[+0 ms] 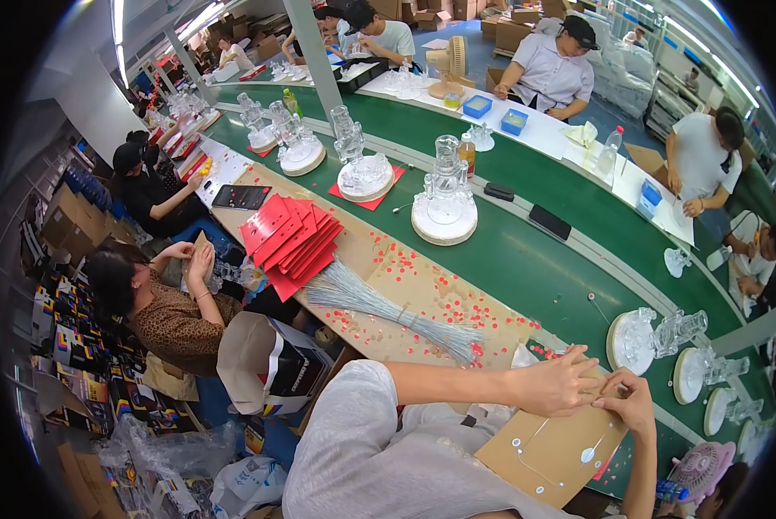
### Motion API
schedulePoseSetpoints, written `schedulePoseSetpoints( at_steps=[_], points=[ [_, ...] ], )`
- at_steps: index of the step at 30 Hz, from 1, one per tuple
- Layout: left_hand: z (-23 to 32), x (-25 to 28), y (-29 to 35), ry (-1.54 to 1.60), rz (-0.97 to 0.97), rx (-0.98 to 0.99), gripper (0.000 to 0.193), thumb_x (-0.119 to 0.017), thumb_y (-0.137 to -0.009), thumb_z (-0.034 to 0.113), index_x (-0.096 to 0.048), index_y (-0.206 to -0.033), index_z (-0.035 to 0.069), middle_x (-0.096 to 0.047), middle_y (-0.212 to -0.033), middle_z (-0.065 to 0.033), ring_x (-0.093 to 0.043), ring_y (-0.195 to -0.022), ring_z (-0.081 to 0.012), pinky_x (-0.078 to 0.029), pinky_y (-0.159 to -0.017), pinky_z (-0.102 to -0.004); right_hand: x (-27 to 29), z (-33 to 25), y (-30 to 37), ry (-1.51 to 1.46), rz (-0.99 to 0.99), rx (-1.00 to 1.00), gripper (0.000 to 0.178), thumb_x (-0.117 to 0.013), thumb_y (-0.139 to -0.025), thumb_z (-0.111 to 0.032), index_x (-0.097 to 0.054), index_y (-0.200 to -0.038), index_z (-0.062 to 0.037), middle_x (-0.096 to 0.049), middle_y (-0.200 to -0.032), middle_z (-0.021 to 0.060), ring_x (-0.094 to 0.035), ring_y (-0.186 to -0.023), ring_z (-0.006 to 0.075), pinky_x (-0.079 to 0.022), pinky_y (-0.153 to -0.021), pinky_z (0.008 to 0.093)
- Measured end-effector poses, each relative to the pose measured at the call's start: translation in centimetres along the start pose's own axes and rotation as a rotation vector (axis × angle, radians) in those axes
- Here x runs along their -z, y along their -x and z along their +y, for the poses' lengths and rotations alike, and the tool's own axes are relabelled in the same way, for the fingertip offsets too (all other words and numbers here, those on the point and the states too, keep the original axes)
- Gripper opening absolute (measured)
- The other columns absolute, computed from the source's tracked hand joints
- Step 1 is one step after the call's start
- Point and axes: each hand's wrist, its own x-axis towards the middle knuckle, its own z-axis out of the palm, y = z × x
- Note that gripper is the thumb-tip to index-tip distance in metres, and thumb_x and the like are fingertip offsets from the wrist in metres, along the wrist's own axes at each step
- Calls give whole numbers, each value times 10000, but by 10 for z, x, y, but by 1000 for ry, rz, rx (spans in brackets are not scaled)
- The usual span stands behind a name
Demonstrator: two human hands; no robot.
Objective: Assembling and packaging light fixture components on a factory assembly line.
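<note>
Both of my hands are at the top edge of a brown cardboard sheet [539, 445] that lies tilted against my lap. Several pale round spots and a thin line mark its face. My left hand [563, 381] reaches across from the left, its fingers bent over the upper edge. Close beside it, my right hand [627, 400] pinches the same edge between thumb and fingers. A bit of red shows behind the sheet's lower right. To the left on the bench lie a bundle of thin silvery wires [392, 307] and a stack of red cards [288, 238].
Clear plastic assemblies on round white bases [444, 216] stand along the green conveyor [526, 268]. Small red discs litter the brown bench [379, 333]. An open carton [271, 355] stands at my left, near a seated co-worker [172, 316]. A pink fan [703, 467] is at lower right.
</note>
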Motion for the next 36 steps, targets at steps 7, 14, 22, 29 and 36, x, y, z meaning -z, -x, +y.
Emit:
schedulePoseSetpoints(
  at_steps=[7, 14, 22, 29, 36],
  points=[
    [1, 0, -2, 57, 15, 11, 345, -664, -850, 263, -694, -1122, 54, -639, -1083, -129, -555, -1179, -396, -381, -999, -608, 5, 5, -13, -55, -61, 29, 281, -870, -594, -44, -604, -685, -52, -575, -936, 17, -522, -797, 71, -393, -622, 229],
    [-3, 4, -8, 247, -18, 79, 401, -693, -814, 169, -622, -1185, 34, -625, -1142, -126, -553, -1195, -354, -404, -1050, -518, 2, -14, -9, -79, -73, 57, 368, -873, -603, -49, -523, -717, -60, -574, -937, 19, -548, -853, 100, -440, -686, 248],
    [-3, 2, -12, 272, 161, 87, 284, -666, -792, 123, -628, -1039, -12, -598, -999, -118, -571, -1039, -289, -411, -984, -439, 6, -11, -5, -182, -150, 9, 387, -877, -619, -57, -521, -768, -78, -580, -1047, 30, -563, -1009, 142, -486, -804, 293],
    [-3, 2, -9, 365, 46, 160, 337, -692, -813, 134, -657, -1108, -26, -644, -1134, -153, -576, -1139, -301, -406, -1050, -456, 5, -10, -5, -133, -135, 41, 380, -875, -619, -50, -530, -776, -77, -588, -1022, 31, -574, -969, 143, -483, -826, 297],
    [-4, 3, -7, 401, 103, 163, 311, -702, -760, 102, -648, -1037, -26, -639, -1084, -150, -586, -1100, -309, -433, -1008, -442, -2, -1, -5, 129, -9, 131, 400, -872, -591, -158, -533, -782, -69, -574, -861, -4, -535, -774, 118, -394, -656, 266]
  ],
)
